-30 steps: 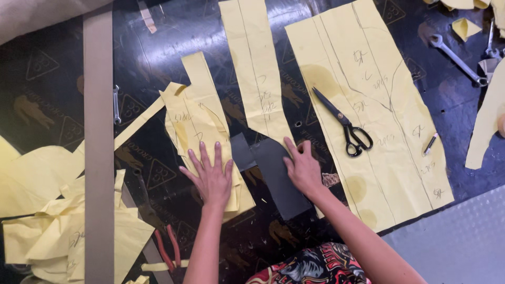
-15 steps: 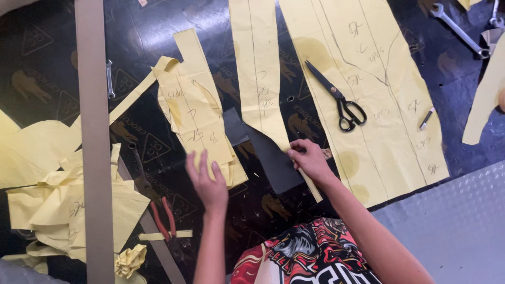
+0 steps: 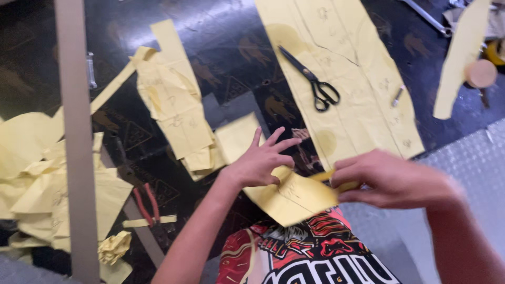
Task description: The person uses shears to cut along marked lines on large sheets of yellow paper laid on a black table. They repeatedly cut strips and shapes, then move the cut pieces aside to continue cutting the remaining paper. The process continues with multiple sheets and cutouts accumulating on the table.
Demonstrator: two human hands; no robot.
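Your left hand (image 3: 260, 163) presses a yellow paper piece (image 3: 286, 192); your right hand (image 3: 384, 179) pinches its edge, below the scissors (image 3: 313, 81).

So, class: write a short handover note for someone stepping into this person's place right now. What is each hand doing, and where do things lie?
Left hand: open, fingers spread, pressing on the yellow paper piece.
Right hand: pinching that piece's right edge; blurred.
Scissors lie on the big yellow paper sheet, untouched. Red-handled pliers lie to the left, beside paper scraps.
Done: several pieces lie cut out.
Left: cannot tell.
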